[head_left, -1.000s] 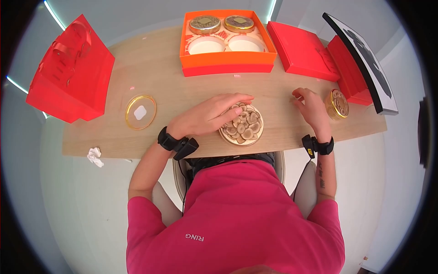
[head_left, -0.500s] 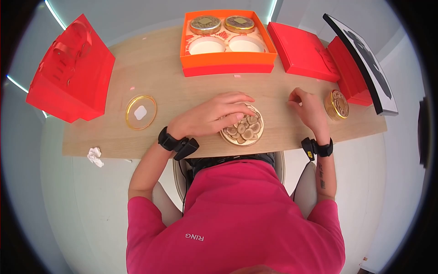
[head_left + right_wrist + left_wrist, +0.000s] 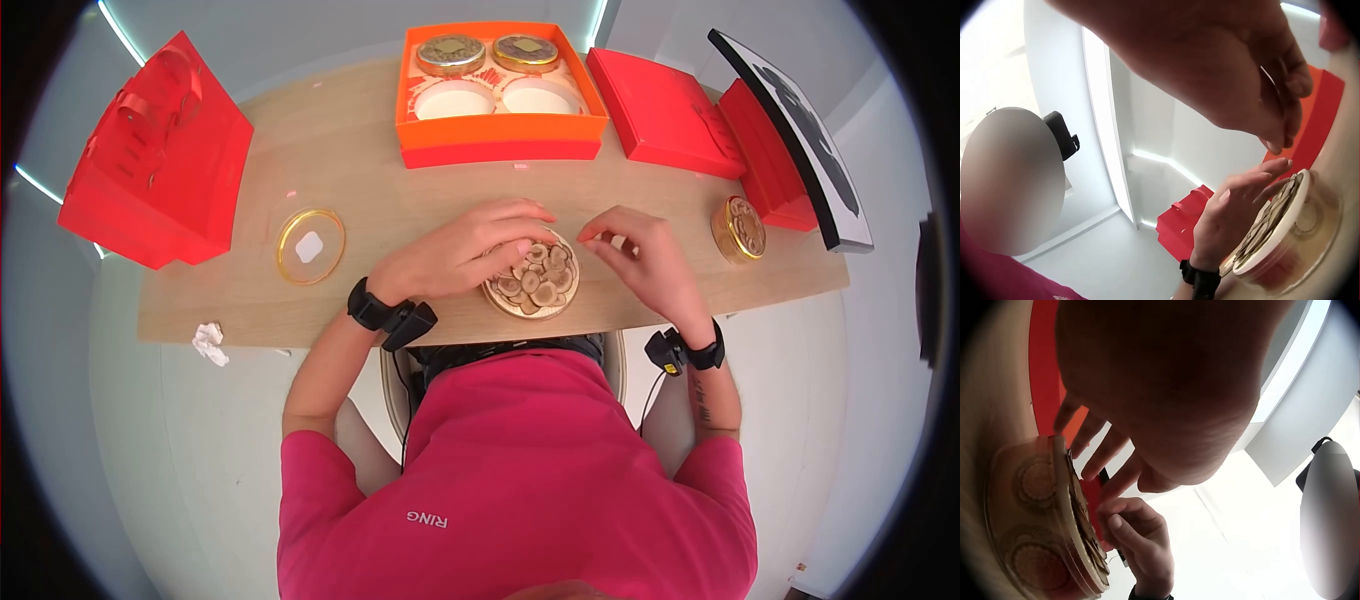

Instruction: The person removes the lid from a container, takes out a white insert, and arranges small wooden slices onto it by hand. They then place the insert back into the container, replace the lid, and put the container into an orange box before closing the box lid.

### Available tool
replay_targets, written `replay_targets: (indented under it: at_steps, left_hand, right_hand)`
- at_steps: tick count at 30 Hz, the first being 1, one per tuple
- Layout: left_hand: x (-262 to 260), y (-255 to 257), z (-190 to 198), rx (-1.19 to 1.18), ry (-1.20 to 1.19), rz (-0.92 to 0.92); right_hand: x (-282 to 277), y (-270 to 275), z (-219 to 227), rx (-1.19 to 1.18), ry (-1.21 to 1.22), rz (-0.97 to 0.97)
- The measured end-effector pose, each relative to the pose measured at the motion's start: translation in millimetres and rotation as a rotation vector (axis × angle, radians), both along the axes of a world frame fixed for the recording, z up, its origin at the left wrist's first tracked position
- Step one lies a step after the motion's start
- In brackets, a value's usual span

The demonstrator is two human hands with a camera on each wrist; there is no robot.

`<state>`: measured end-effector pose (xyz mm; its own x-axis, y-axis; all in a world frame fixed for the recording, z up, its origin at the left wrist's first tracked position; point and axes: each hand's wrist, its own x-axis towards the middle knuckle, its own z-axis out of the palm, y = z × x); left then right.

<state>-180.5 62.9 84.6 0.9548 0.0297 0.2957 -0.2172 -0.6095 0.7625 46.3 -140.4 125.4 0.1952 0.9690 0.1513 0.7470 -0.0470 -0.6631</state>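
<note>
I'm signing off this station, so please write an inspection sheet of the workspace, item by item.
Surface: wooden table, a few small pinkish marks.
Job's things: open jar filled with brown slices; gold-rimmed lid lying apart; orange box with two jars, two empty slots; another jar at right.
Clutter: crumpled tissue near the front edge; red bag.
Hands: left hand over the open jar; right hand beside it, fingers curled, no item visible.
Cables: thin black ones at both wrists.
Surroundings: chair behind the table, lit walls.
</note>
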Motion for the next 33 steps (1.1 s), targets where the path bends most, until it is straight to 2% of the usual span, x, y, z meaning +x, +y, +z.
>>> replay_targets:
  at_steps: [2,7,14,25,33]
  left_hand:
    - [0,-1,0,-0.028,0.02,0.086]
    - [1,5,-5,-0.107,-0.003,0.278]
    - [0,0,4,-0.159,-0.011,0.274]
    - [-1,8,-5,-0.181,-0.031,0.396]
    - [0,8,-5,-0.166,-0.018,0.389]
  right_hand:
    - [4,-3,4,-0.01,0.0,-0.068]
    - [12,-6,0,-0.061,-0.068,-0.05]
    - [17,-9,-14,-0.238,-0.135,0.155]
    - [2,-16,-4,-0.228,-0.168,0.22]
    - [-2,-19,-2,-0.244,-0.152,0.227]
